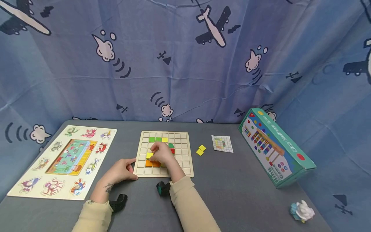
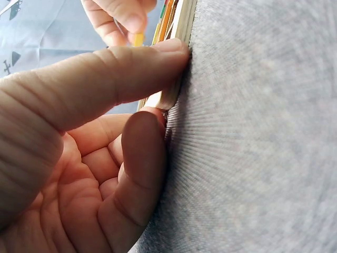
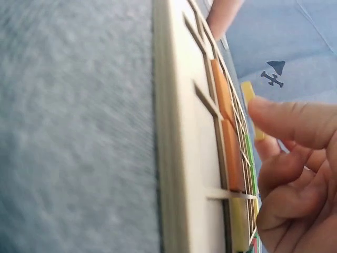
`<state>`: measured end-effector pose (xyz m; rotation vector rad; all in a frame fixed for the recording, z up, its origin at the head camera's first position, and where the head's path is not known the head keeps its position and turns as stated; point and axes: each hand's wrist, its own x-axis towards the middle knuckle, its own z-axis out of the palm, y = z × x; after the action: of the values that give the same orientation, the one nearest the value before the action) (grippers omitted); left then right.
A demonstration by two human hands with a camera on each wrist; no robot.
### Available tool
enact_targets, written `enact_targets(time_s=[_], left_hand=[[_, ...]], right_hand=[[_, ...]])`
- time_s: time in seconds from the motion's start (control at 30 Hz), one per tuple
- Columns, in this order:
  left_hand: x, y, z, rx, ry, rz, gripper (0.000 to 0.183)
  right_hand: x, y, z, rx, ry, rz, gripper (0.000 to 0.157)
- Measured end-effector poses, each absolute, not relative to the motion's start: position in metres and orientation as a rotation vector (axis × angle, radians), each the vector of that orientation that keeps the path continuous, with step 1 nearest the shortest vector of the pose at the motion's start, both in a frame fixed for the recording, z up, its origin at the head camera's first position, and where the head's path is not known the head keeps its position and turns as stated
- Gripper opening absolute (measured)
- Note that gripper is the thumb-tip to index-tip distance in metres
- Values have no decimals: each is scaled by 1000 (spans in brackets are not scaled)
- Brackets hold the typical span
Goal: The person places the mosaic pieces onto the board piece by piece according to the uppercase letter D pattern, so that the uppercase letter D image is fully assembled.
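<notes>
A wooden grid board [image 1: 183,164] lies on the table, partly filled with coloured tiles. Thumb and forefinger of my right hand [image 1: 163,153] pinch a yellow square tile [image 3: 247,92] just above the board's left part. Orange tiles [image 1: 152,163] sit in the grid beneath that hand. Green tiles [image 1: 155,139] and a yellow one are in an upper row; a red tile [image 1: 172,150] and a rounded green tile show right of the hand, which hides some cells. My left hand [image 1: 120,170] holds the board's near left corner, thumb on the near edge, a finger at the left edge.
Two loose yellow tiles [image 1: 201,150] lie right of the board, near a printed pattern card [image 1: 222,143]. A picture puzzle board [image 1: 99,138] lies at left. A green game box [image 1: 275,148] and a small white-and-blue figurine [image 1: 302,211] stand at right. A curtain hangs behind.
</notes>
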<state>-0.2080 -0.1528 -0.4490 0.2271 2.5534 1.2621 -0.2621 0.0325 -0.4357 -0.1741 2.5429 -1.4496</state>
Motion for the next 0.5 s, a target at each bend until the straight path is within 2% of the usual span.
enact_targets(time_s=[0.5], left_hand=[[-207, -153, -447, 219, 2550, 1260, 73]], right_hand=[[-263, 23, -437, -78, 2676, -1248, 29]])
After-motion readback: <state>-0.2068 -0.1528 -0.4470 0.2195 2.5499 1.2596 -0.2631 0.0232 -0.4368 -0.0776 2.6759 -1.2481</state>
